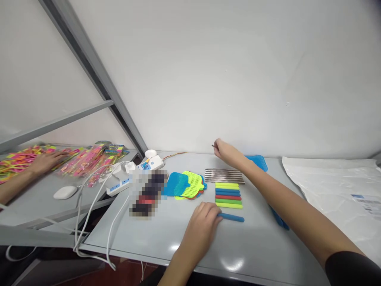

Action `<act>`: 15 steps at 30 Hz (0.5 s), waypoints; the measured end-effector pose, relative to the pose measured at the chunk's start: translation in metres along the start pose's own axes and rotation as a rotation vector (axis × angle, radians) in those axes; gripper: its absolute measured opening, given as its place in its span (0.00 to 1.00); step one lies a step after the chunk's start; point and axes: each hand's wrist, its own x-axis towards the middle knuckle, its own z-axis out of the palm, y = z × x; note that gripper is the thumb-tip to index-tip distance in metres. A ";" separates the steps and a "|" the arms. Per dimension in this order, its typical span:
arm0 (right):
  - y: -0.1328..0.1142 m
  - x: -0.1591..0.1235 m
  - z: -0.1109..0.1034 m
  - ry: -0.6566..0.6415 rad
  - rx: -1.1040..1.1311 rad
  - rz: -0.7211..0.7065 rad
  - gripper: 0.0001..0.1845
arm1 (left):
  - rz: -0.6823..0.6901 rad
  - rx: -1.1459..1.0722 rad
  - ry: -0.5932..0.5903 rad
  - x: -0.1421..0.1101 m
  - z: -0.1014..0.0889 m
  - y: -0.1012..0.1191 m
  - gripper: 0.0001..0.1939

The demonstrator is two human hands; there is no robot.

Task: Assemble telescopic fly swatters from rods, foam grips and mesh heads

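My left hand is closed on one end of a blue handle tube, low over the grey table. My right hand is raised near the wall, pinching a thin metal rod; only a short tip shows. Between the hands lies a row of metal rods, and in front of it a row of yellow, blue, red and green handle tubes. To their left, perforated fly swatter heads overlap in a pile. Another blue swatter head is partly hidden behind my right arm.
A white plastic bag covers the table's right side. Blue pieces lie partly under my right forearm. At left are white power strips, loose cables, a metal frame, and another person's hand on colourful packets.
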 end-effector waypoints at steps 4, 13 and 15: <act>-0.018 -0.032 -0.035 0.312 0.189 -0.021 0.09 | 0.058 -0.154 0.176 0.002 -0.005 0.010 0.09; -0.087 -0.135 -0.049 0.449 1.456 0.164 0.15 | 0.075 -0.268 0.204 0.002 0.023 0.026 0.12; -0.091 -0.145 -0.049 0.446 1.541 0.193 0.17 | 0.080 -0.279 0.209 0.001 0.027 0.025 0.12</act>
